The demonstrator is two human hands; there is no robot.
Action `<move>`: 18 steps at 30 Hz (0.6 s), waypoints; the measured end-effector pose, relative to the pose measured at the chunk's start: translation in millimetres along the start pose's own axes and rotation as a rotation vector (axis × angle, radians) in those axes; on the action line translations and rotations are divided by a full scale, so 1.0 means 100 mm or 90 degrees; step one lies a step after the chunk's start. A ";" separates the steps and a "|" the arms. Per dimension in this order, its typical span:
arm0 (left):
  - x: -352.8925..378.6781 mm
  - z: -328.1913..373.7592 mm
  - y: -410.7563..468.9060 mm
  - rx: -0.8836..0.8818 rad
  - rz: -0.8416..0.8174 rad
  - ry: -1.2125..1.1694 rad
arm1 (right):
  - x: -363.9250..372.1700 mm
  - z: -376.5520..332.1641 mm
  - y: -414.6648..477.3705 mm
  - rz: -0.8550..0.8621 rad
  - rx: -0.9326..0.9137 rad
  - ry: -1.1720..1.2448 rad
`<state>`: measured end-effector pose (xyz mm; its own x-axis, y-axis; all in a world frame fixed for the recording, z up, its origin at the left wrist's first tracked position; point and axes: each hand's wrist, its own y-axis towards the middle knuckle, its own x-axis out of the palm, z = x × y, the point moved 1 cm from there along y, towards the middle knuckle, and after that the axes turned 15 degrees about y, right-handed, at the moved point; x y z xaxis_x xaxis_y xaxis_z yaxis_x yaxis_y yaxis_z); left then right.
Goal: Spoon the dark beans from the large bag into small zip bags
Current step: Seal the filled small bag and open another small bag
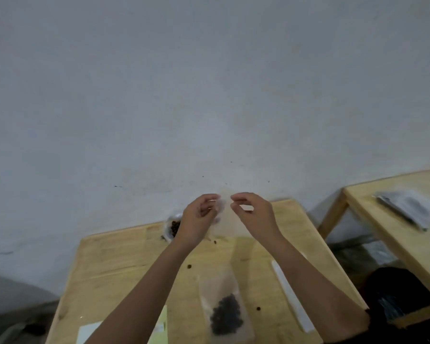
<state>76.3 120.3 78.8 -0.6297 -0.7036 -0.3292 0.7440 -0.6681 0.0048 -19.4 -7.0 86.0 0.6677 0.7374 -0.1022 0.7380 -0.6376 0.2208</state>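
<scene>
Currently | left hand [200,216] and right hand [255,214]: fingers curled, pinching top edge of a translucent small zip bag [227,220] hanging between them | large bag [172,217] of dark beans [175,226] just behind left fingers | risk: thin film slips during mouth opening; left wrist may tip large bag.

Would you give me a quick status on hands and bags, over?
Left hand and right hand pinch top of small zip bag, raised. Large bag open behind left hand. Filled bag, stray beans on table.
</scene>
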 end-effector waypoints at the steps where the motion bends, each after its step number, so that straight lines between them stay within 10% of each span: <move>1: -0.04 0.02 -0.02 0.013 0.012 0.008 | 0.12 -0.02 0.03 -0.026 0.018 0.016; 18: -0.35 -0.08 -0.18 0.022 0.038 -0.069 | 0.54 -0.24 0.03 -0.075 0.231 0.337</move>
<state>86.5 159.3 82.6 -0.6065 -0.7633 -0.2227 0.7739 -0.6309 0.0549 16.8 36.2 105.0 0.5101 0.7577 0.4071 0.8513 -0.5123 -0.1131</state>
